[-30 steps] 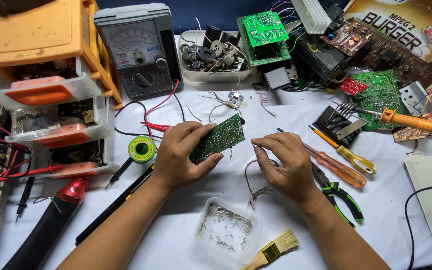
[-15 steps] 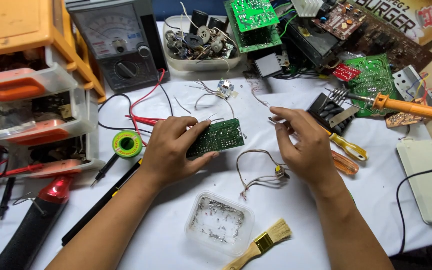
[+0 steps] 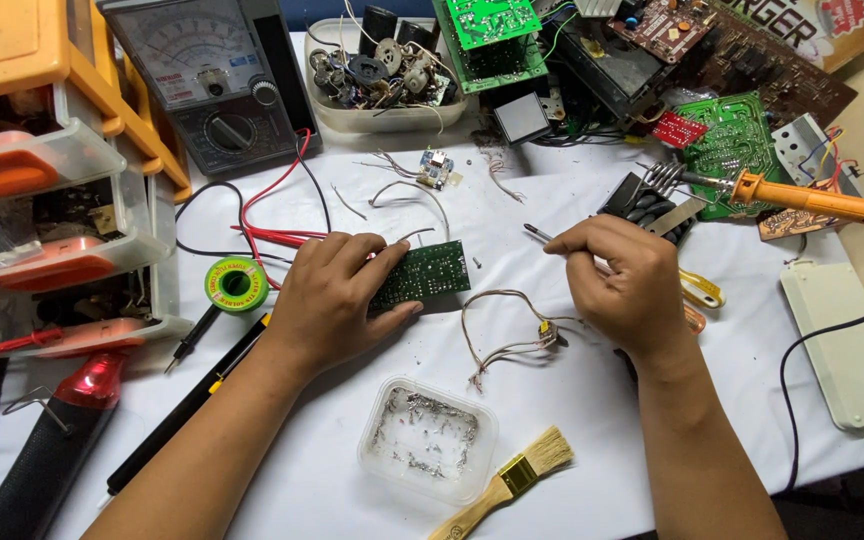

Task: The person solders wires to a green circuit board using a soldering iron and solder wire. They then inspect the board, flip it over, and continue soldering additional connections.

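My left hand [image 3: 337, 300] rests on the white table and grips the left end of a small green circuit board [image 3: 424, 274], holding it flat. My right hand [image 3: 624, 285] is closed around a thin screwdriver [image 3: 542, 235] whose metal tip points up and left, to the right of the board. Its yellow handle end [image 3: 702, 292] shows past my fingers. A bundle of thin wires [image 3: 507, 325] with a small part lies between my hands, just below the board.
A clear tub of metal scraps [image 3: 427, 437] and a paint brush [image 3: 512, 478] lie near me. A multimeter [image 3: 214, 75] with red leads, orange parts drawers [image 3: 42, 170], a solder spool [image 3: 236, 285], an orange soldering iron [image 3: 802, 200] and more circuit boards [image 3: 727, 140] ring the work area.
My right hand moved right and away from the board and closed on the screwdriver. My left hand kept hold of the board. The view shifted down.
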